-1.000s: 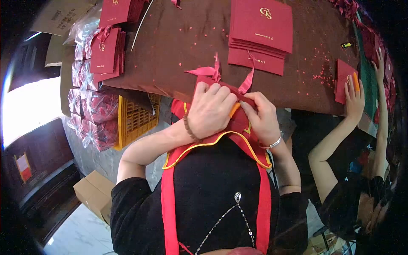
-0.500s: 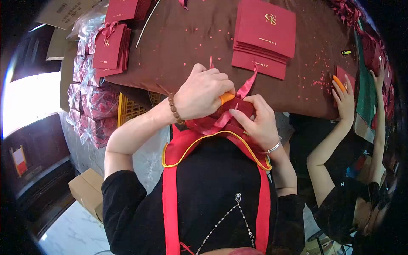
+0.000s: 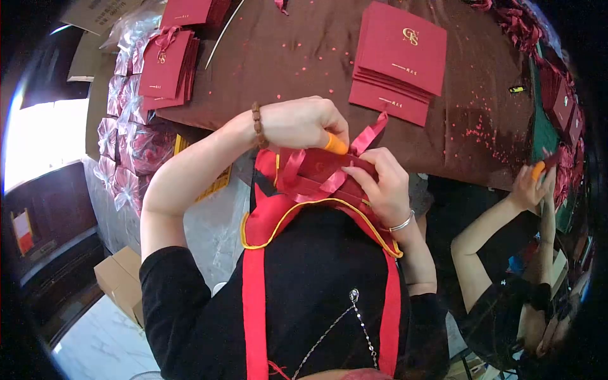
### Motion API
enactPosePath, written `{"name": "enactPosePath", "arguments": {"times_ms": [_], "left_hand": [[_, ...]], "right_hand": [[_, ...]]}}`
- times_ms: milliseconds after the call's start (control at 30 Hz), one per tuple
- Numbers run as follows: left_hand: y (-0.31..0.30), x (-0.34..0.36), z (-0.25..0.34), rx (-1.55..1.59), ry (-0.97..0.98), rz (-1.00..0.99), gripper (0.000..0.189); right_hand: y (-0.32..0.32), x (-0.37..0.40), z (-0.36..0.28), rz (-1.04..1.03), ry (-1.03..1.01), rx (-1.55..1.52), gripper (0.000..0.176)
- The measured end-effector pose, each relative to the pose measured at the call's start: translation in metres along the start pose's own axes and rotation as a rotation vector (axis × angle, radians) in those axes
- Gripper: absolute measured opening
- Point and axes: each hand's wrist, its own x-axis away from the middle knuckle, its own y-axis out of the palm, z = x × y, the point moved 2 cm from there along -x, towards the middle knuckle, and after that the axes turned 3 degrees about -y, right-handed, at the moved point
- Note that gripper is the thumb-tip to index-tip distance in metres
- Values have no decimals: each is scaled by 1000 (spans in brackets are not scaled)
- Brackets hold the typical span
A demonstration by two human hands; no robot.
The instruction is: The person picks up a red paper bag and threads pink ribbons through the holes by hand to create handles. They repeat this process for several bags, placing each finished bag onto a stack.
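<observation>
A dark red bag or folder with pink-red ribbons is held just above the red apron. My left hand, with a brown bead bracelet and an orange finger cover, is closed at its upper edge; the fingertips are partly hidden. My right hand, wearing a silver bangle, pinches the right side between thumb and fingers. One ribbon rises between my hands, and others hang across the front.
Red printed bags are stacked on the brown cloth, with more at left. Plastic-wrapped red bundles stand beside the table. At right, a co-worker's hands are near other red bags. A cardboard box lies lower left.
My left hand has shifted slightly up and turned, exposing more of the red item's front. My right hand stays nearly in place. The co-worker's hands have come together away from the small card.
</observation>
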Motion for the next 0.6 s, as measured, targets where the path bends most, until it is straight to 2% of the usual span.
{"name": "enactPosePath", "arguments": {"times_ms": [200, 300, 367, 600], "left_hand": [[-1, -9, 1, -79, -10, 2, 19], [1, -13, -6, -6, -53, -26, 20], [2, -14, -8, 55, -66, -51, 20], [3, -16, -8, -51, -7, -15, 21]], "right_hand": [[3, -5, 1, 12, -63, -16, 20], [3, -5, 3, 2, -86, -29, 18], [5, -6, 3, 5, -68, -36, 18], [8, -9, 7, 33, -9, -64, 17]]}}
